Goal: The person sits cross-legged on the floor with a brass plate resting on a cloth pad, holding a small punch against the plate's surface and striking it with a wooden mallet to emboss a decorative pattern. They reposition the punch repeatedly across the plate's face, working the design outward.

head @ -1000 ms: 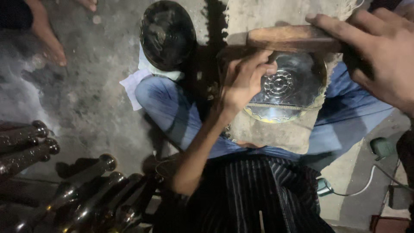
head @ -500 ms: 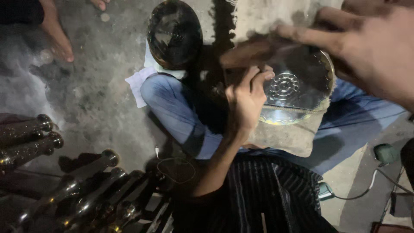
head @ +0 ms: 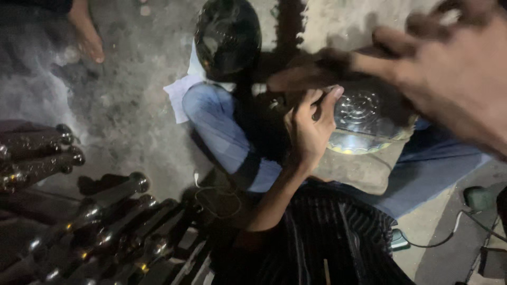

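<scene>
Two hands (head: 309, 132); one bowl (head: 364, 124) (metal)

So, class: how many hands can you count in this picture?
2: the left hand grips the shiny round metal dish on the lap; the blurred right hand is above it. A bare foot lies top left.

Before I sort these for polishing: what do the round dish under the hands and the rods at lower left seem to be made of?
The round dish, steadied by the left hand, looks like thin polished metal: mirror-bright sheen, with concentric patterning pressed into its centre. The rods look like dark, glossy metal with knobbed ends and small bright glints, possibly brass, though dim light leaves that open.
</scene>
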